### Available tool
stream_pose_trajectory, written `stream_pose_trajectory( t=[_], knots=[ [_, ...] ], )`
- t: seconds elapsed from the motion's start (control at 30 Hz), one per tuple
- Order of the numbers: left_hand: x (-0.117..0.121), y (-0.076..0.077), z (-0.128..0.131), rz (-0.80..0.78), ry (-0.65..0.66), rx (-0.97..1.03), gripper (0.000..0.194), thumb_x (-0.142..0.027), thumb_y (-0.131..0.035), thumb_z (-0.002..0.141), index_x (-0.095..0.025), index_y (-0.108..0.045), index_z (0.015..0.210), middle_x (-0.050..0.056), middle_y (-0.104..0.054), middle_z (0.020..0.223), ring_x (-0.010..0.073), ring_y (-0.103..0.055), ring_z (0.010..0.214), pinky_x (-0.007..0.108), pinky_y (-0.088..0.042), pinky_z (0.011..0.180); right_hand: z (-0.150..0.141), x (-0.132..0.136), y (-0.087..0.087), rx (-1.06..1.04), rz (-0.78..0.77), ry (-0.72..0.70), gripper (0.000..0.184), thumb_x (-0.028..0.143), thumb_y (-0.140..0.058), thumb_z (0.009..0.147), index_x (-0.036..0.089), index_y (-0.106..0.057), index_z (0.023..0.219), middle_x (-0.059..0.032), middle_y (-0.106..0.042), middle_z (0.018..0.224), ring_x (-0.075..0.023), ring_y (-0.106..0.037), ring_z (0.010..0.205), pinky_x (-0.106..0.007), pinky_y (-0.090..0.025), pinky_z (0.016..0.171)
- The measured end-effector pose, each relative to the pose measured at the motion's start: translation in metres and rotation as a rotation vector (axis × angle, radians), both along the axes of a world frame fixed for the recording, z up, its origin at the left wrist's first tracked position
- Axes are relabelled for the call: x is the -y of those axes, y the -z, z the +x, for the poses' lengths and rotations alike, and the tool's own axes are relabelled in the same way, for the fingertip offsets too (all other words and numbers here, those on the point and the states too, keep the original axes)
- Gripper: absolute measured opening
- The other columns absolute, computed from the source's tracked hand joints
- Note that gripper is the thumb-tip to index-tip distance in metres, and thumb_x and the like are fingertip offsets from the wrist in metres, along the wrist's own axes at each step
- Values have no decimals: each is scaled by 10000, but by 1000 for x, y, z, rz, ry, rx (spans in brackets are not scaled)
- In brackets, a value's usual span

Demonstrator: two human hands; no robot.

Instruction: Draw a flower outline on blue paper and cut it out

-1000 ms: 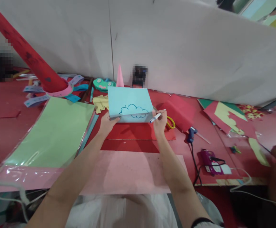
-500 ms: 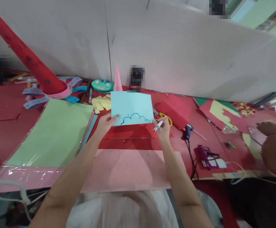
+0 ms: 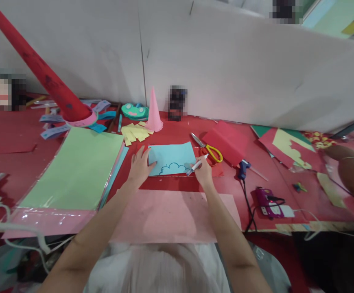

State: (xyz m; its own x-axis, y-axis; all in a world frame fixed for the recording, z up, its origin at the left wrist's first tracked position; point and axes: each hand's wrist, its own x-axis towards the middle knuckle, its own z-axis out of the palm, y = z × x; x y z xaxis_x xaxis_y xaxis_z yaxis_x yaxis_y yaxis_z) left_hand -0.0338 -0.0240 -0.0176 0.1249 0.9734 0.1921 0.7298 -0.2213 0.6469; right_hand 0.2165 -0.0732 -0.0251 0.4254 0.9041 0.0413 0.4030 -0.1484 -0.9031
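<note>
A sheet of light blue paper (image 3: 172, 155) lies on the red surface in front of me, with a scalloped, cloud-like line in darker blue along its lower part. At the paper's left edge is my left hand (image 3: 139, 167), fingers spread and thumb resting on the sheet. My right hand (image 3: 204, 171) grips a white marker (image 3: 197, 165) at the sheet's lower right corner; whether its tip touches the paper I cannot tell. Just beyond that hand lie scissors (image 3: 214, 154) with yellow handles. Pink paper (image 3: 173, 215) is spread between my forearms.
A pink paper cone (image 3: 154, 114) stands behind yellow paper strips (image 3: 134, 133). Green paper (image 3: 76, 171) lies left, near a tall red cone (image 3: 42, 69). To the right are a glue gun (image 3: 243, 169), a purple power strip (image 3: 265, 201) and another person's arm (image 3: 350, 171).
The blue paper has come down from a raised tilt to lie flatter on the table, uncovering the scissors and cone base. My left hand has spread its fingers at the edge.
</note>
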Motion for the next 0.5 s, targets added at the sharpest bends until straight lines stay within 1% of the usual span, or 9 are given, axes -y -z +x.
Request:
stream_pose_trajectory(
  t=[0.07,0.13,0.17,0.23,0.33,0.4,0.43,0.47,0.5],
  knots=[
    [7,-17,3,94,12,102,375,-240,-590,837,-175,-579,1206,173,-500,1376,334,-420,1336,529,-294,1117,1,1,2,-37,40,11,224,276,-649,679,231,-433,721,-16,-617,764,-180,-605,688,-336,-504,684],
    [16,-39,8,220,70,229,288,-291,-483,920,-211,-608,1167,113,-576,1282,255,-534,1224,439,-402,1063,0,-1,5,-67,131,41,216,302,-633,701,228,-434,744,-49,-647,894,-183,-625,783,-352,-510,752],
    [20,-50,12,265,93,273,272,-312,-464,940,-231,-623,1144,83,-611,1226,226,-567,1175,405,-431,1039,-1,-2,7,-73,177,55,222,323,-627,712,228,-431,753,-67,-650,977,-185,-629,839,-361,-507,790],
    [26,-69,20,330,113,328,251,-326,-461,953,-247,-654,1092,50,-654,1146,203,-592,1125,363,-463,1003,-3,-7,11,-66,234,67,242,367,-622,727,227,-428,764,-89,-638,1071,-194,-623,927,-378,-499,839],
    [31,-87,33,336,149,387,279,-342,-430,975,-241,-679,1049,47,-678,1097,195,-618,1077,345,-501,947,-6,-13,10,31,221,57,273,413,-647,723,226,-464,801,-84,-644,952,-234,-605,974,-426,-491,860],
    [40,-95,38,338,192,454,292,-336,-415,986,-247,-691,1020,45,-694,1056,196,-633,1056,347,-521,919,-10,-11,-1,123,233,75,282,419,-666,732,223,-499,846,-77,-640,867,-266,-589,994,-478,-465,896],
    [48,-100,39,357,232,497,303,-322,-397,994,-260,-693,1017,40,-699,1040,197,-633,1068,352,-521,925,-14,-7,-10,120,289,103,270,423,-648,762,220,-507,871,-87,-644,886,-273,-585,1017,-493,-451,917],
    [58,-105,39,395,274,545,319,-310,-373,1003,-279,-689,1033,33,-702,1036,197,-631,1082,365,-515,944,-20,-2,-20,64,368,110,248,424,-608,807,218,-508,904,-99,-650,922,-270,-596,1020,-495,-451,921],
    [69,-112,39,428,328,591,344,-320,-340,1011,-303,-677,1078,29,-702,1057,201,-626,1098,383,-511,962,-26,4,-33,-32,449,73,218,414,-539,866,216,-497,947,-116,-654,1004,-261,-612,1030,-495,-455,926]
  ],
)
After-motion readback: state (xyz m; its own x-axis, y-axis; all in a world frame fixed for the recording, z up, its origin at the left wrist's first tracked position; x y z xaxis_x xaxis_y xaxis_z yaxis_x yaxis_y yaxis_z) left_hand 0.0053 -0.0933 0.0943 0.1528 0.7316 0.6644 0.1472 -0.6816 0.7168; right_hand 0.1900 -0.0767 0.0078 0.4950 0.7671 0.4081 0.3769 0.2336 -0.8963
